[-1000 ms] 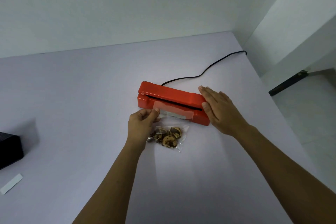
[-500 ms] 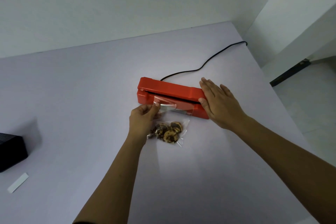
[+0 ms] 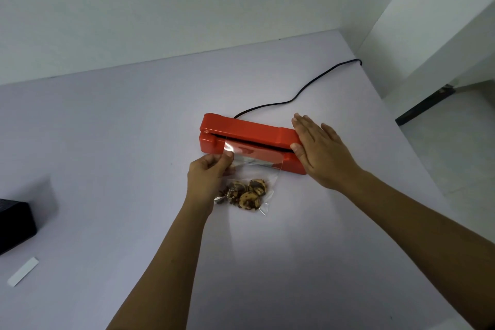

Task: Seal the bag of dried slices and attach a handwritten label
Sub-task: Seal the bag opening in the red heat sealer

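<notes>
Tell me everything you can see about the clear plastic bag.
The bag is thin, glossy, clear plastic lying flat on the table. Brown dried slices sit bunched at its near end. Its open end is tucked into the slot of the red sealer. The left hand pinches its left edge; the right hand rests on the sealer.

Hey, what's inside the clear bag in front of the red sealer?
The clear bag holds brown dried slices bunched at its near end. Its open end lies in the red sealer; the left hand hides the bag's left edge.
</notes>
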{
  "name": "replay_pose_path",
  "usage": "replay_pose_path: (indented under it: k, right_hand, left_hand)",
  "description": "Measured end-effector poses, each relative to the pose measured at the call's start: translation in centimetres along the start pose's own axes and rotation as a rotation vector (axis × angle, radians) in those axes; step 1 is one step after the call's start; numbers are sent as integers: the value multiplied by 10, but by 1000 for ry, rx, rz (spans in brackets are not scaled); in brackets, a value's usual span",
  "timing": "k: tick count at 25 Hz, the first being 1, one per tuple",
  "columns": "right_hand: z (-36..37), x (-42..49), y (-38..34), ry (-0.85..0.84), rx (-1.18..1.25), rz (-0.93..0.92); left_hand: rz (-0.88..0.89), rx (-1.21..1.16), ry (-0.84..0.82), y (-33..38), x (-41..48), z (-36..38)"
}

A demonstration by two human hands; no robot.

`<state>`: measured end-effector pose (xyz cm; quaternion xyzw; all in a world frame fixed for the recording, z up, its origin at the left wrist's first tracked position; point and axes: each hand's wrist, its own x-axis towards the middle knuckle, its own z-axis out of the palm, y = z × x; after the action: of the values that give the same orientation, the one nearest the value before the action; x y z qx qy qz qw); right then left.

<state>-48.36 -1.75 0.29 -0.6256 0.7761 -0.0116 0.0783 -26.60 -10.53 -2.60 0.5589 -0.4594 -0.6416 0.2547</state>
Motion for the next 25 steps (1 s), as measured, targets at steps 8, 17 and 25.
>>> replay_pose_path:
  k: [8, 17, 25]
  right_hand:
    - [0, 1, 0, -5, -8, -11]
    - [-1, 0, 1, 5, 9, -18]
    - [0, 1, 1, -6, 16, -17]
  left_hand:
    - [4, 6, 6, -2, 1, 0]
    - [10, -1, -7, -3, 3, -1]
    - [12, -6, -6, -3, 3, 0]
